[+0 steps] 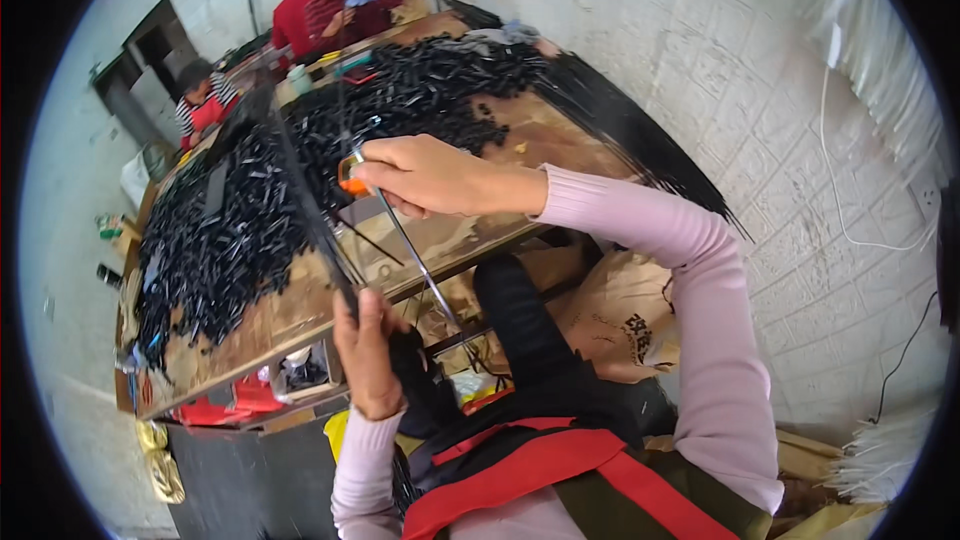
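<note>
In my left hand (368, 358), low in front of the table edge, is the lower end of a bundle of long thin black strips (312, 215), closed between thumb and fingers. The strips rise up and leftward, blurred near the top. My right hand (425, 175) reaches over the table with its fingers closed on a thin shiny metal rod (408, 245). That rod slants down past the table edge toward my lap. A small orange object (349, 178) shows beside my right fingertips; its kind is unclear. Short black pieces (240, 215) lie heaped beyond both hands.
The wooden table (570, 140) has more long black strips (640, 130) along its right side. Two people (325, 5) (203, 100) sit at the far side. Under the edge are a shelf with red items (235, 398) and a brown paper sack (620, 315).
</note>
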{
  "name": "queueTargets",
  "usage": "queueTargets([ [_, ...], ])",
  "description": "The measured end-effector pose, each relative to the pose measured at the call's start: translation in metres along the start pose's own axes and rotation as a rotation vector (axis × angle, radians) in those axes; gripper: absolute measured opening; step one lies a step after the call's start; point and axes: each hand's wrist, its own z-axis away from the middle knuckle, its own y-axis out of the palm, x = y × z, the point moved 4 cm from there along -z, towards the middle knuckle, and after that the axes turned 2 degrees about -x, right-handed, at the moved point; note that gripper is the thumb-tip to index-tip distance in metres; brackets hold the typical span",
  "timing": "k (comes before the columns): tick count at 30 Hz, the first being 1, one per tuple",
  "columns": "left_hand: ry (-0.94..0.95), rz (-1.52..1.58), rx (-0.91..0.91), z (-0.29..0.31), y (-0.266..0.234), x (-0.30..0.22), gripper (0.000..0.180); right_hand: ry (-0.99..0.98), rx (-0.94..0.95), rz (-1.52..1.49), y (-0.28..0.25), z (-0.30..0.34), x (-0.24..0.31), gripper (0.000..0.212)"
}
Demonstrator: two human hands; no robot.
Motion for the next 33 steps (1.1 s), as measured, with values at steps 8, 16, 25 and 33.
queueTargets([
  [8,0.011,-0.012,0.151,0.010,0.030,-0.038,0.022,0.339,-0.412,0.880,-0.173,0.083,-0.184,0.039],
  [16,-0.037,-0.019,0.173,0.005,0.059,-0.030,0.032,0.780,-0.583,1.402,-0.302,0.182,-0.322,0.014],
  [25,-0.076,0.025,0.170,0.005,0.063,-0.031,0.027,0.517,-0.706,1.322,-0.320,0.139,-0.248,0.013],
  [33,-0.054,0.067,0.217,-0.023,0.057,-0.001,0.023,0.282,-0.180,-0.414,-0.094,0.044,-0.062,0.021],
])
